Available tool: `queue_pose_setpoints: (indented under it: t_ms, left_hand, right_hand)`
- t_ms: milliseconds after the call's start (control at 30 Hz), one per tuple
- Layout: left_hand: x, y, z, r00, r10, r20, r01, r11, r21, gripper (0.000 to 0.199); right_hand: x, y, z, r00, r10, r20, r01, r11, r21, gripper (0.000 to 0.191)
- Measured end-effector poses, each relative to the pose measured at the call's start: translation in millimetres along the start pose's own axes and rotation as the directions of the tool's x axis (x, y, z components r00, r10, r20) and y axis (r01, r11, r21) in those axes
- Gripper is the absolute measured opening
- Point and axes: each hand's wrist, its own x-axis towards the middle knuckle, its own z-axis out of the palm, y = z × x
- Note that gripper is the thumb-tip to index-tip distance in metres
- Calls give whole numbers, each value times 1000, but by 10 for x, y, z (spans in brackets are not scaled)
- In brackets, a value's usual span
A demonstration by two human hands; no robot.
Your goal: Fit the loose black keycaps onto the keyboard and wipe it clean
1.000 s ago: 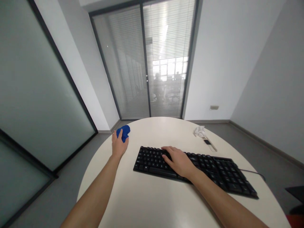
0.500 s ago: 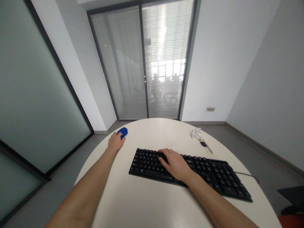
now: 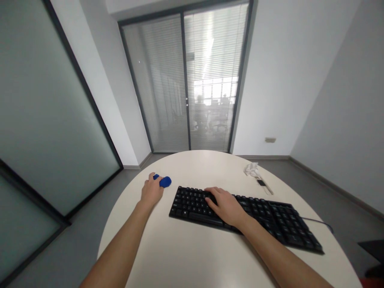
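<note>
My left hand (image 3: 152, 190) is closed around a small, matte blue lump (image 3: 165, 182) above the table's left side. The blue shows on both sides of the fingers; whether it is cloth or putty I cannot make out. My right hand (image 3: 224, 205) lies across the middle of a black keyboard (image 3: 192, 204), its thumb apart from the other fingers and the palm over the lower keys. The keyboard lies slanted on the table, and part of it is hidden under that hand and forearm.
The round cream table (image 3: 192, 248) carries everything. Toward its far right edge lie a crumpled white piece (image 3: 252, 169) and a pale stick with a black band (image 3: 265, 185). A black cable (image 3: 318, 220) runs off the keyboard's right end. Beyond stands a glass door (image 3: 210, 120) with blinds.
My left hand has drawn the blue lump nearer and to the right, toward the keyboard, and its grip has shifted. My right hand stays on the keyboard. The view has turned slightly.
</note>
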Motion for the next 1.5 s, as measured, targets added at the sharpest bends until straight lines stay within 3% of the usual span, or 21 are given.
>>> queue_pose_setpoints:
  t_ms: [167, 367, 467, 600, 767, 1033, 1100, 1200, 1300, 1400, 1500]
  left_hand:
    - [-97, 65, -58, 996, -32, 83, 43, 990, -137, 38]
    - [-72, 118, -20, 999, -18, -40, 7, 968, -251, 32]
    - [-70, 174, -33, 988, 34, -152, -96, 903, -418, 27]
    - [-110, 310, -118, 941, 201, -271, -325, 759, -564, 28]
    - [-175, 400, -224, 896, 424, -136, -422, 713, -560, 23]
    - [-182, 258, -302, 856, 512, -72, -464, 700, -542, 23]
    - [-179, 246, -329, 862, 492, -119, -471, 694, -544, 23]
    - [-183, 316, -381, 892, 367, -265, -451, 667, -594, 21]
    - [-230, 512, -451, 890, 260, -374, -455, 556, -696, 18]
    - [-334, 774, -502, 884, 298, -360, -461, 433, -775, 20]
    - [-455, 1006, -484, 889, 318, -329, -433, 357, -827, 24]
  right_hand:
    - [-3, 5, -5, 1000, 7, 1, -7, 1000, -3, 35]
    - [-2, 8, -13, 1000, 2, 2, -2, 1000, 3, 35]
    - [0, 11, -6, 1000, -1, 1, 1, 1000, 4, 35]
    - [1, 20, 11, 1000, -1, -3, 1, 1000, 3, 34]
    - [4, 13, 11, 1000, -11, -5, 11, 1000, -3, 34]
    - [-2, 9, -1, 1000, -10, -3, 10, 1000, 5, 34]
    - [-3, 8, 0, 1000, -9, -2, 9, 1000, 5, 33]
    - [-1, 6, -1, 1000, -3, 0, 3, 1000, 5, 33]
    - [1, 1, -31, 1000, -4, -15, 4, 1000, 31, 34]
    - [-12, -46, -100, 997, -50, -66, 60, 987, 150, 46]
    - [-35, -183, -134, 994, -71, -80, 99, 898, 429, 73]
